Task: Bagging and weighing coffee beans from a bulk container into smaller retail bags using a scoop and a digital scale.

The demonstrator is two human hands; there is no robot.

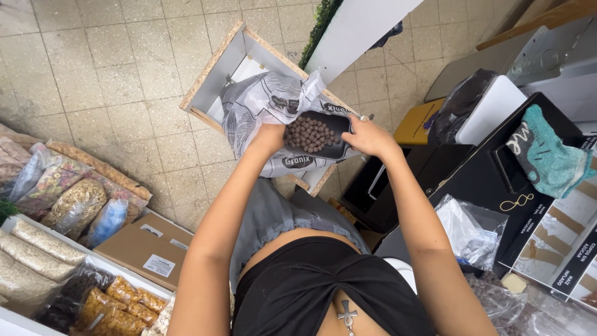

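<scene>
Left hand (268,135) and right hand (368,135) hold open the mouth of a large crinkly grey-and-white printed plastic bag (261,102) of small brown cereal balls (309,132) — fingers closed on its soft, likely slippery rim, contents between them — best gripped at both edges.

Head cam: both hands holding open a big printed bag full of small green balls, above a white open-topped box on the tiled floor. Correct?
Not quite: the balls are brown, not green, as the head view shows. The rest holds: the left hand and right hand hold the big printed bag open above the white open-topped box on the tiled floor.
</scene>
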